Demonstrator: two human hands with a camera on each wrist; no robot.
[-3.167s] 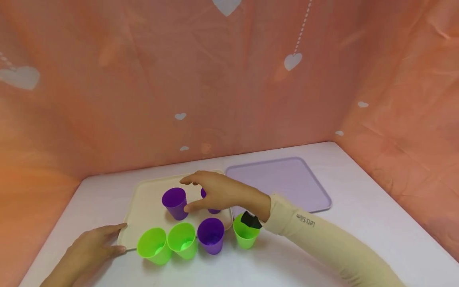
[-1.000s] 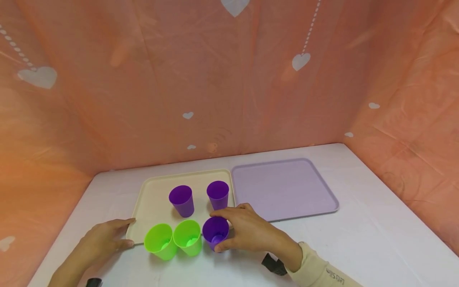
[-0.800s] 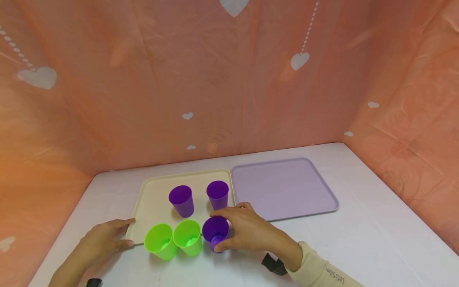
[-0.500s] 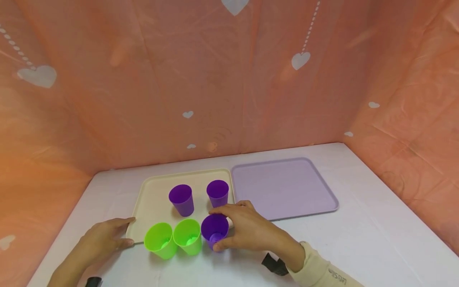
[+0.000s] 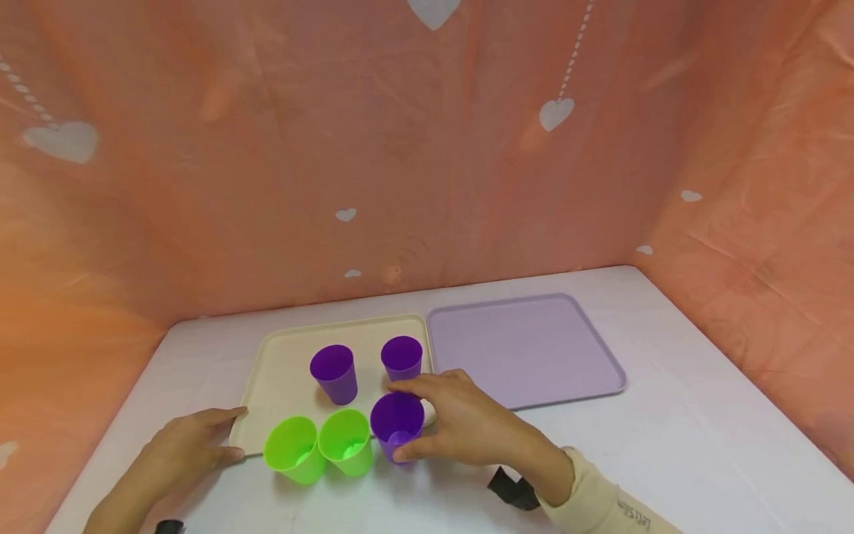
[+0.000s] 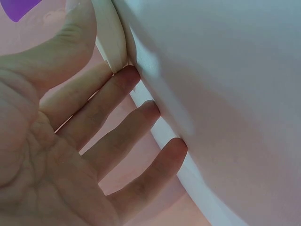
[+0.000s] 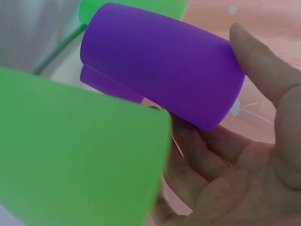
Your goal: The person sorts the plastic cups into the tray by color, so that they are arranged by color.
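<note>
White counter [image 5: 667, 445] carries everything, with the cream tray [image 5: 280, 371] as landmark. Just right of the cream tray, edges nearly touching, lies a lilac tray [image 5: 527, 348]. On the cream tray stand two upright purple cups [image 5: 333, 373], side by side. At its near edge stand two green cups [image 5: 293, 449] touching each other. Beside them, at the tray's near right corner, my right hand [image 5: 467, 426] grips a third purple cup [image 5: 396, 424], thumb and fingers [image 7: 249, 56] curled round its wall. My left hand [image 5: 183, 456] rests at the tray's near left corner, straight fingers [image 6: 117, 94] touching the rim.
</note>
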